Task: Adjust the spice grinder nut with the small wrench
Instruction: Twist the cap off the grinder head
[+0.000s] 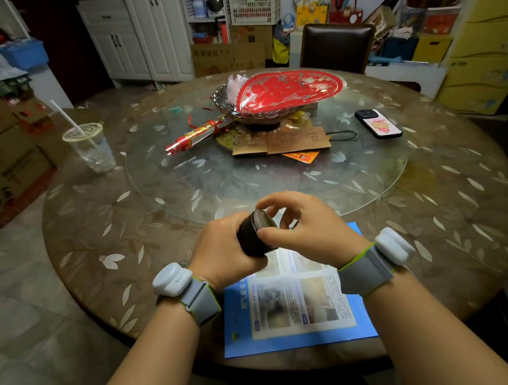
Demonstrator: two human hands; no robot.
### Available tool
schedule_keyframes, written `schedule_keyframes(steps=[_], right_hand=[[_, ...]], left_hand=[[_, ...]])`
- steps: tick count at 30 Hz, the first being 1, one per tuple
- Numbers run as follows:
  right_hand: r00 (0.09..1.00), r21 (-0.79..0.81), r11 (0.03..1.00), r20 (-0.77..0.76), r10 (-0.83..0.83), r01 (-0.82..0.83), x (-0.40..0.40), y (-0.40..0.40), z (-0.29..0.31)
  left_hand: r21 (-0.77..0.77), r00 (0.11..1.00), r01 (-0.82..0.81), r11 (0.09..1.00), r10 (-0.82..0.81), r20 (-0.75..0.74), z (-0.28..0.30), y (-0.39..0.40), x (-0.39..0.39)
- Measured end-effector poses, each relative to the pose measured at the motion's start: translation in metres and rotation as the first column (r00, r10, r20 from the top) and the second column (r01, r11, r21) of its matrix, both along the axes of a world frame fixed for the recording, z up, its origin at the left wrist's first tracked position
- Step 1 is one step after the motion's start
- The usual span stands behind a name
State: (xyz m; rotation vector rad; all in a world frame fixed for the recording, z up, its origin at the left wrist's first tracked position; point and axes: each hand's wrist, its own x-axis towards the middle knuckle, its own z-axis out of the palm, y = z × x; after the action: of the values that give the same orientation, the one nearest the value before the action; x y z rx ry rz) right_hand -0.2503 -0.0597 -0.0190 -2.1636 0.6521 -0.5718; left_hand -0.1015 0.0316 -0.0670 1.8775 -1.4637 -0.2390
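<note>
Print on the blue leaflet (299, 338) and boxes is too blurred to read

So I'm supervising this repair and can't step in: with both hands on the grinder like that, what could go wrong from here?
1. The spice grinder is held in the air, tilted over the blue leaflet; if the left hand loosens its grip, it may drop onto the table.
2. The right hand pinches its end with bare fingertips; no wrench is visible, so the fingers may slip.
</note>
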Motion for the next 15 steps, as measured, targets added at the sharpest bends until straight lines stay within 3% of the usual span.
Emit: schedule_keyframes(steps=[4, 7, 9, 11, 15], right_hand=[[0.971, 0.341, 0.937, 0.240, -0.007, -0.078, -0.001, -0.005, -0.010], [0.907, 0.532, 0.842, 0.391, -0.159, -0.082, 0.001, -0.012, -0.021], [0.879, 0.582, 0.813, 0.390, -0.275, -0.004, 0.004, -0.019, -0.032], [0.893, 0.512, 0.847, 0.299, -0.335, 0.147, 0.008, -0.028, -0.047], [0.919, 0.156, 0.924, 0.136, -0.369, 0.348, 0.014, -0.041, -0.072]], left_hand=[[-0.085, 0.998, -0.036, 0.996, 0.031, -0.063, 0.000, 0.005, 0.002], [-0.128, 0.994, -0.054, 0.990, 0.041, -0.104, 0.000, 0.006, 0.005], [-0.120, 0.996, -0.043, 0.992, 0.033, -0.081, 0.000, 0.006, 0.004], [-0.098, 0.998, -0.022, 0.995, 0.015, -0.066, 0.000, 0.004, 0.003], [-0.081, 0.997, -0.006, 0.997, 0.000, -0.080, 0.001, 0.004, 0.003]])
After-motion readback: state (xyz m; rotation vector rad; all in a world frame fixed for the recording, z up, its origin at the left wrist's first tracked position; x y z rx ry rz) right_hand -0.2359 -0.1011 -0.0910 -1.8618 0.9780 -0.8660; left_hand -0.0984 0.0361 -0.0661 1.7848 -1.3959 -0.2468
